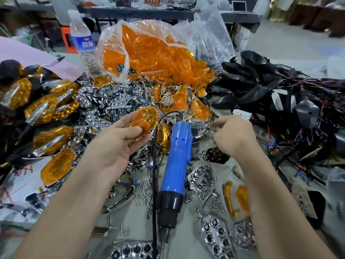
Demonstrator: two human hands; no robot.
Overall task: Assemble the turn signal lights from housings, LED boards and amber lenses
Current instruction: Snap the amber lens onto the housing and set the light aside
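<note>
Hands out over the desk (188,243), and we have our left hand (115,144) palm up, thumb and fingers (122,123) curled round one amber lens (144,119), held over the pile of chrome reflectors (112,101). Our right hand (233,135) reaches in knuckles up, its fingers bent at the edge of the chrome heap; whether they pinch anything, we cannot tell. Between both wrists the blue screwdriver (177,165) lies flat, tip toward us. On the right, black housings (261,86) sit tangled in wires, with bagged lenses (149,51) behind.
</note>
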